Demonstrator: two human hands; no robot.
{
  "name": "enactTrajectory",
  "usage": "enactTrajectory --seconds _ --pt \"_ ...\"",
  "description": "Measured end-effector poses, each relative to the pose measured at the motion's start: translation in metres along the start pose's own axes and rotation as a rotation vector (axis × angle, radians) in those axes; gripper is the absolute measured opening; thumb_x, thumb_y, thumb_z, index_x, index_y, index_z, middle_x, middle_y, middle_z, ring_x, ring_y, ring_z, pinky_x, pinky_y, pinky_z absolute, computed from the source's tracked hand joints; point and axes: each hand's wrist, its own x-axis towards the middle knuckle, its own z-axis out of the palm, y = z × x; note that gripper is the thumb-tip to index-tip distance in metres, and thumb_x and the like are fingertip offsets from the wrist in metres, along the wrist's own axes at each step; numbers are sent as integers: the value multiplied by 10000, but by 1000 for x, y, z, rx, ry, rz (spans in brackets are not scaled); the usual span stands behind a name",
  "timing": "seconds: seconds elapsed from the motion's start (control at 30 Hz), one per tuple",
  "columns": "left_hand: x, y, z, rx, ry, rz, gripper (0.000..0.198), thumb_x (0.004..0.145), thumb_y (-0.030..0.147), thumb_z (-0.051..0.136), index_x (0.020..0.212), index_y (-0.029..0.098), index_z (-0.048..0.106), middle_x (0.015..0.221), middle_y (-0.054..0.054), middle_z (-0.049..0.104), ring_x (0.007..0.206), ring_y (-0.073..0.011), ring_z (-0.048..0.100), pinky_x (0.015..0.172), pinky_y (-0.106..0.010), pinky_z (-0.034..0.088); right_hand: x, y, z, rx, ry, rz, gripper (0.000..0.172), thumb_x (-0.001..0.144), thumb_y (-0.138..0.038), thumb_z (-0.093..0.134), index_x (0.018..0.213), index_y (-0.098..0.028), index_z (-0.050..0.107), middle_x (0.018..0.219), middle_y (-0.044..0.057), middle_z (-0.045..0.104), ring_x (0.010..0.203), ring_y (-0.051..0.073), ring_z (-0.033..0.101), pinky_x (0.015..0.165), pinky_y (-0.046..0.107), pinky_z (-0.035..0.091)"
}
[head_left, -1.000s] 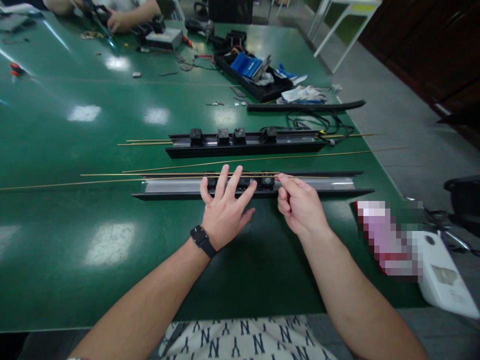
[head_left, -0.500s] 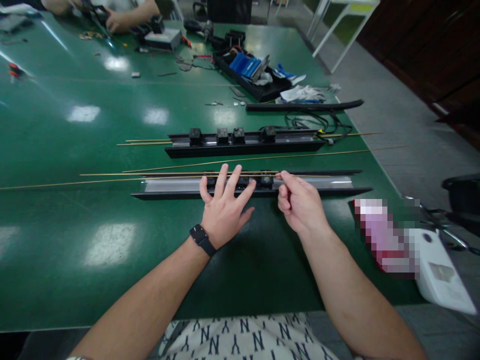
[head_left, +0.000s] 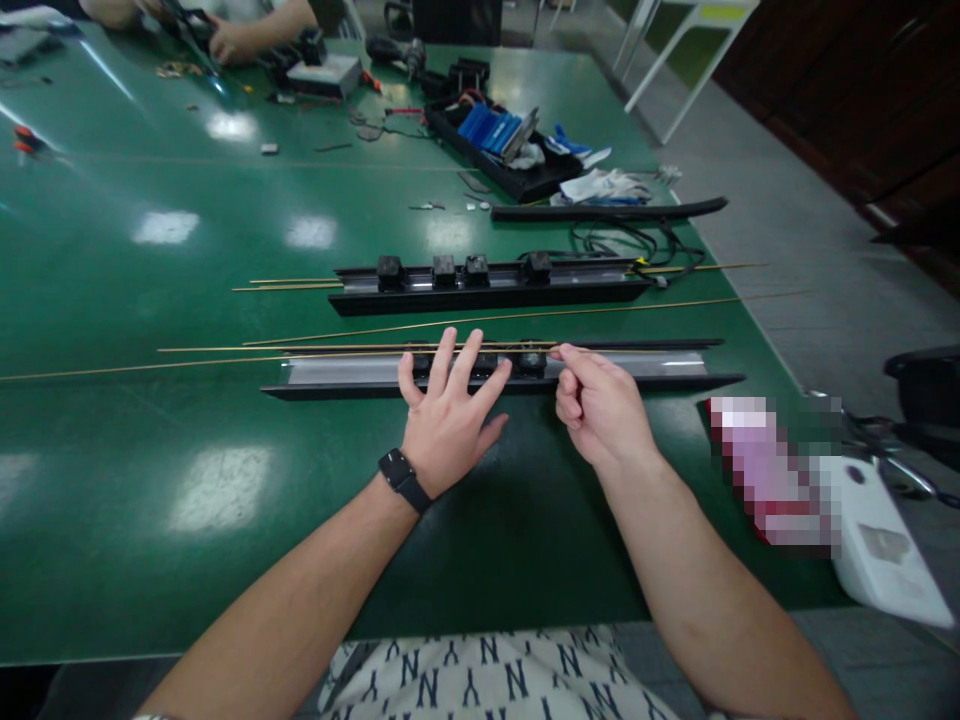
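Note:
In front of me lies a long black channel [head_left: 337, 390] with a silvery inner face and black blocks [head_left: 533, 358] in it. My left hand [head_left: 450, 415] rests over its middle with fingers spread, partly covering the blocks. Just right of them, my right hand [head_left: 609, 408] is closed, thumb and forefinger pinching a thin brass-coloured rod [head_left: 217, 350] that runs left above the channel. A second thin rod [head_left: 142, 367] crosses the channel at a slight slant and passes under the left fingers. Whether the left fingertips press on the rods I cannot tell.
Beyond lie a loose rod [head_left: 420, 325], a similar channel [head_left: 480, 298] with several blocks, a black strip [head_left: 607, 213], and a black tray [head_left: 517, 180] with a blue part. A co-worker's hand [head_left: 229, 42] works at the far left. A white object [head_left: 881, 545] sits at the right edge.
Both hands hold almost the same pose. The pinched rod's left end has shifted very slightly left; otherwise the layout looks unchanged.

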Motion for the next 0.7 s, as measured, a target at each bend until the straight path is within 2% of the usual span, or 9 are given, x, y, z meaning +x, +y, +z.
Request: enactTrajectory --seconds 0.37,0.7 --pt "0 0 1 -14 6 -5 674 896 474 742 1528 366 533 1741 -141 310 1627 -410 223 1223 -749 64 0 1 1 -38 -11 -6 281 796 -381 851 891 -167 696 510 -74 537 321 47 356 275 161 210" --pt "0 0 -1 -20 -5 -3 671 906 459 734 1536 365 525 1743 -145 303 1625 -407 230 1221 -755 65 -1 -1 0 -23 5 -3 271 785 -350 864 885 -161 698 515 -76 520 331 42 358 286 159 212"
